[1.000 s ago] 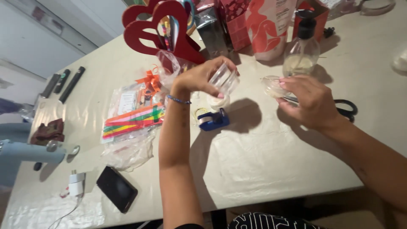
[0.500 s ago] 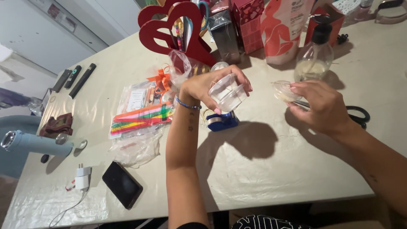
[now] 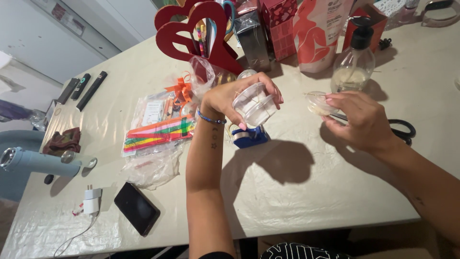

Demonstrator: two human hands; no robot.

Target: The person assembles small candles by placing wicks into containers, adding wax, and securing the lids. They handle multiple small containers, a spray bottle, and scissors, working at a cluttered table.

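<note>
Cream plastic sheeting covers the wide table, creased and wrinkled towards its near edge. At the far side stand a red heart-shaped holder, a red-and-white pouch and a clear pump bottle with a black top. Left of centre lies a clear bag of coloured strips with an orange bow, and nearer the edge a black phone beside a white charger. The left hand is raised above the table, its fingers curled tight around a small clear plastic container held over a blue tape dispenser. The right hand, just apart from it, pinches a small clear lid between thumb and fingertips. Black scissors lie partly hidden behind that hand.
</note>
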